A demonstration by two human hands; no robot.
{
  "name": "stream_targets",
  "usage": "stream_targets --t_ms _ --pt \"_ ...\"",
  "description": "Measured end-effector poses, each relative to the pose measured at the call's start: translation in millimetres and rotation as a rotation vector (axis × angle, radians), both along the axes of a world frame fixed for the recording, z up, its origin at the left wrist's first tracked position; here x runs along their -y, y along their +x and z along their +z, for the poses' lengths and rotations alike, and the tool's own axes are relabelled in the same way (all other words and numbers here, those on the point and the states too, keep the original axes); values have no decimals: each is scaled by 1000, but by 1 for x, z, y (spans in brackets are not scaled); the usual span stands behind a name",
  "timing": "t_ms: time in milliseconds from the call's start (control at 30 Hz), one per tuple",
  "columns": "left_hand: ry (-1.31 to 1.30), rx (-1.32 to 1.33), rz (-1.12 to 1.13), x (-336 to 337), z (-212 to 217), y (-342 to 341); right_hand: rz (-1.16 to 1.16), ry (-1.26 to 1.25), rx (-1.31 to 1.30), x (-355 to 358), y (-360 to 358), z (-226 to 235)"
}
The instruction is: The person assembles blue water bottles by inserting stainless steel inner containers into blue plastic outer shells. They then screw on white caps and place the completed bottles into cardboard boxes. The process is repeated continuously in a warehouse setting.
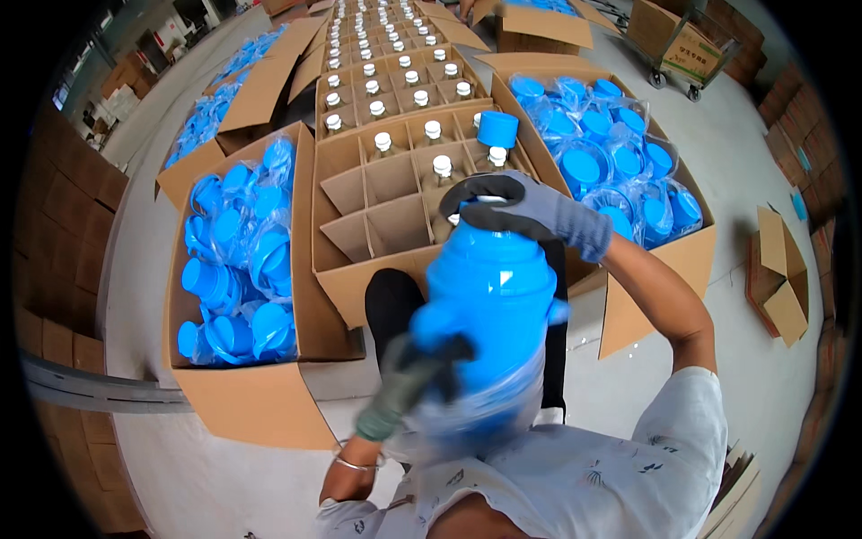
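Note:
A large blue plastic jug (499,278) stands tilted in front of me, between my legs, with clear plastic film (498,395) bunched round its lower part. My right hand (512,205), in a grey glove with black fingers, is closed round the jug's top, which it partly hides. At the jug's left side is my left hand (417,368), in a green-grey glove; motion smears its fingers, so its grip is unclear. Just beyond my right hand, a loose blue cap (497,129) rests among white-capped bottles (442,167) in a divided carton (359,283).
Open cartons of film-wrapped blue jugs flank me, one at left (242,395) and one at right (660,278). More cartons of white-capped bottles (377,85) stretch away ahead. A wheeled cart (678,49) stands far right, and a small open box (777,274) lies on the floor.

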State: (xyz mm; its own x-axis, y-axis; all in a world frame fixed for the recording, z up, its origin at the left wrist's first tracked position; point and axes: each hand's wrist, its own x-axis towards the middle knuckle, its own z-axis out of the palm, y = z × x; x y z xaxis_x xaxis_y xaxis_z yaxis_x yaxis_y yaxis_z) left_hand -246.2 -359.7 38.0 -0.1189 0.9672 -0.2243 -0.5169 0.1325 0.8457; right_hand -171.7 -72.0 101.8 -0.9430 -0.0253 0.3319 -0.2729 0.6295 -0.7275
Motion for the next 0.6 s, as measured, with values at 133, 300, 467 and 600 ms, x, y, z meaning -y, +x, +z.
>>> stream_targets --t_ms 133,300,467,600 --pt "177 -817 -97 -14 24 52 -120 258 325 -8 -11 -21" --pt "139 -583 -209 21 5 -23 190 -173 231 5 -10 14" --pt "-30 -999 -285 1 49 12 135 419 -147 -22 -30 -63" --pt "171 -848 -338 26 27 -14 295 380 -188 -6 -36 -37"
